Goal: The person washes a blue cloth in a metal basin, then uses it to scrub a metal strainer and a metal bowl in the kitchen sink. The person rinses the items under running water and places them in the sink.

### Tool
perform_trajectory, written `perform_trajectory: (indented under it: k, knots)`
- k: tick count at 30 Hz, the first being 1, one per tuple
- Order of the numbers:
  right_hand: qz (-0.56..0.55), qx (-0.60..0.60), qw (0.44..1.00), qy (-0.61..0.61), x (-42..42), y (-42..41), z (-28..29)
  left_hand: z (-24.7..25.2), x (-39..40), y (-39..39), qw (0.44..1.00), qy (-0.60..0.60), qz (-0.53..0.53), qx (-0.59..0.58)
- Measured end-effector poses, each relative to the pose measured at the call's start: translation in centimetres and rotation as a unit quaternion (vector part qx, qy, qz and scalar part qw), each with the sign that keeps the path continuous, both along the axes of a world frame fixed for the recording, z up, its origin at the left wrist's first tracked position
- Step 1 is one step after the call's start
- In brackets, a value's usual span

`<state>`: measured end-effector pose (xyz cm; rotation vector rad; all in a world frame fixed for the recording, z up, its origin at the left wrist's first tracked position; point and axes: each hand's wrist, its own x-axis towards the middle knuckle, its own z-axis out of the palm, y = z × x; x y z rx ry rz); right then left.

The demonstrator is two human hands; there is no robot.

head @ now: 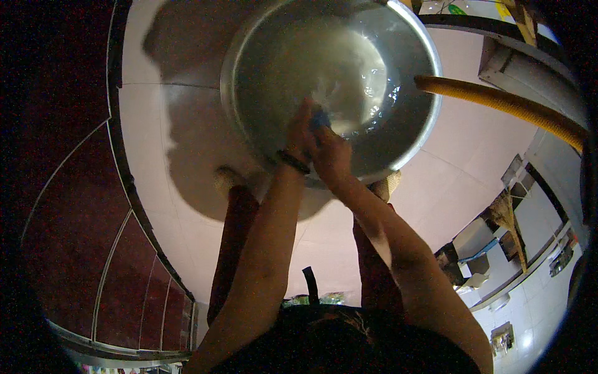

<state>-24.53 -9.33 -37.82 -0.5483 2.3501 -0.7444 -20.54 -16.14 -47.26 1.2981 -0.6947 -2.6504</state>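
Note:
A large round metal basin (423,124) holding cloudy water (299,61) stands on the floor in front of me. Over its near side my two hands are close together, with a small blue object (320,118) between them, too dark and blurred to name. My right hand (334,152) has its fingers curled against the blue object. On the other side of it, my left hand (300,131) presses close, with a dark band (293,161) around the wrist. Ripples and splashes show in the water just beyond my fingers. Some fingertips are lost in shadow.
A yellow hose (495,100) reaches over the basin's right rim. Dark red cabinet panels (65,187) line the left side. My feet flank the basin's near edge on pale floor tiles (322,243). A broom (509,224) and other items lie at right.

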Motion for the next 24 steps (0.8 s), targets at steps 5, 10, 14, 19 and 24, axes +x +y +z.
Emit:
perform_trajectory:
  k: [5,10,14,19,24]
  knots:
    - [-0.029,0.096,0.995,0.016,-4.8,-2.5,-2.9,1.0,-0.1,0.1,0.891,-0.122,-0.159,-0.408]
    - [-0.105,-0.056,0.988,0.101,-8.9,3.4,-12.6,3.2,-1.7,-0.6,0.888,-0.163,-0.199,-0.381]
    - [-0.266,-0.132,0.942,-0.155,-8.0,5.5,-13.1,-2.7,2.1,1.2,0.696,-0.215,-0.267,-0.63]
    - [0.017,0.072,0.994,-0.086,-7.2,6.5,-11.7,-6.1,4.3,1.9,0.624,-0.275,-0.309,-0.663]
    - [0.166,0.121,0.977,0.051,-4.7,7.4,-11.9,-0.4,0.3,-0.6,0.901,-0.257,-0.2,-0.286]
